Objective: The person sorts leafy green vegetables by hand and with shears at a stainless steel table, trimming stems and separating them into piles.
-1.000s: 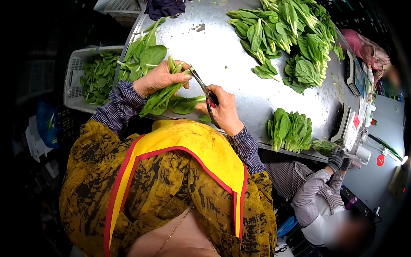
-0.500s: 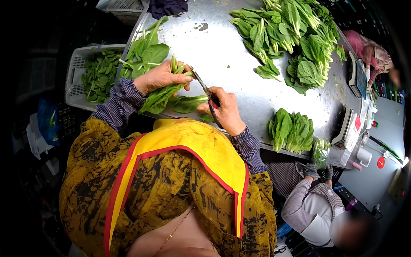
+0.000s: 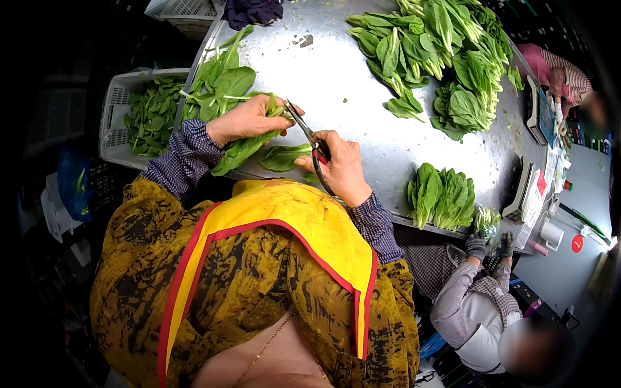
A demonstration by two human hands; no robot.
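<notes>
In my left hand [image 3: 248,121] I grip a bunch of leafy greens [image 3: 240,153], its pale stem ends turned to the right and its leaves hanging toward me. My right hand [image 3: 343,167] is wrapped round scissors [image 3: 316,145] with dark blades and red-and-black handles. The blades are slightly apart and point up and left, close beside the stem ends. A loose leafy stalk [image 3: 283,157] lies on the table between my hands. Behind my left hand is a small heap of loose greens [image 3: 223,81] at the table's left edge.
A white crate [image 3: 116,107] of leaves stands left of the metal table [image 3: 310,45]. Greens are piled [image 3: 446,58] at the far right, with neat bunches [image 3: 441,197] nearer. Scales [image 3: 540,116] line the right edge. A gloved co-worker [image 3: 475,304] handles a bagged bunch; another person [image 3: 563,77] works beyond.
The scissor blades have spread a little and tipped more upright. My left hand has shifted only slightly. The co-worker's gloved hands have moved up onto the bagged bunch at the table edge.
</notes>
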